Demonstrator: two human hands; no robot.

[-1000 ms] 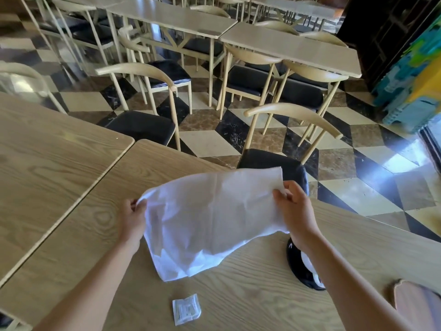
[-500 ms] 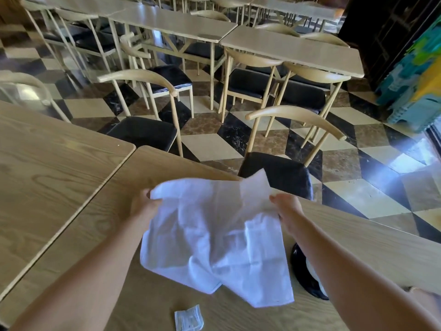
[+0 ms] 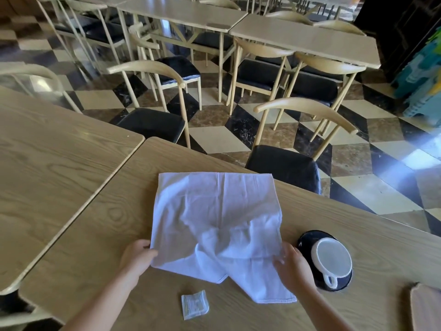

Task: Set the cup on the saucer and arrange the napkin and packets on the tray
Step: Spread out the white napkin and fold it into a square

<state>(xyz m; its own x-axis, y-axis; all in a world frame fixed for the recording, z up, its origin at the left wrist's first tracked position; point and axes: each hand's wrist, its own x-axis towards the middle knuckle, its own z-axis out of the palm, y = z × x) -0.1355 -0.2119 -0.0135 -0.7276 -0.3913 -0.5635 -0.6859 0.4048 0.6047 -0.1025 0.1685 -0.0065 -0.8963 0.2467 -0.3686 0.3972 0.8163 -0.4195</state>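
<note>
Napkin cloth is spread on the wooden table, its far half lying flat and its near half rumpled, with 1 loose corner trailing toward the table's near edge. The left hand is closed on the cloth's near-left edge, thumb on top. The right hand is pressed on the near-right part with fingers spread; whether any cloth is pinched beneath it cannot be told.

Just beside the right hand, the white cup is seen already seated on the dark saucer, handle toward the viewer. 1 small packet lies on the table near the trailing corner, apart from it. Only a sliver of what may be the tray is visible at the lower right.

Several risks are judged likely. If the cloth is swept or folded rightward, the cup could be knocked or the saucer dragged, given how close they sit. If the trailing corner is pulled across the table, the packet could be caught and flicked off the edge. A fold made over the present wrinkles would probably come out crooked.
</note>
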